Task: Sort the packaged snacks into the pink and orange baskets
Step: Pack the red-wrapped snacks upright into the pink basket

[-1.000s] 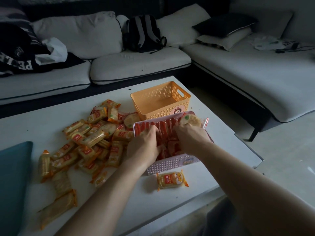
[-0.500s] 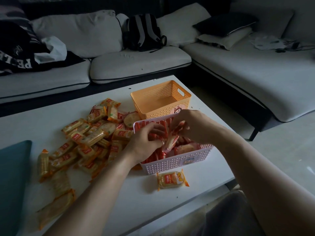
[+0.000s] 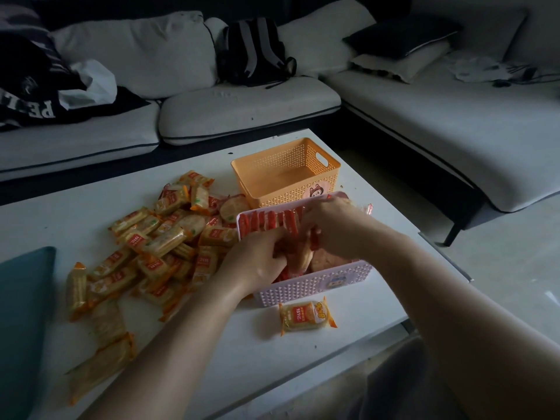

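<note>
A pale sofa (image 3: 242, 107) is wrapping round two sides of the white worktop (image 3: 363, 328). A heap of yellow snack packets (image 3: 157, 253) is lying on the worktop's left part. The orange basket (image 3: 285, 177) is standing just behind the pink basket (image 3: 318, 286). Both hands are reaching into the pink basket among red packets (image 3: 272, 221). The left hand (image 3: 257, 265) is curling its fingers round some. The right hand (image 3: 336, 228) is burying its fingers there, and I cannot tell whether it is gripping. One single yellow packet (image 3: 306, 316) is lying just in front of the pink basket.

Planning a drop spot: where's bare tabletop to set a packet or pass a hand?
Free: white table, far left between pale sofa and heap of yellow snack packets; near edge around lone yellow packet; strip right of pink perforated basket. Crowded: heap, and pink basket with left hand and right hand inside.
</note>
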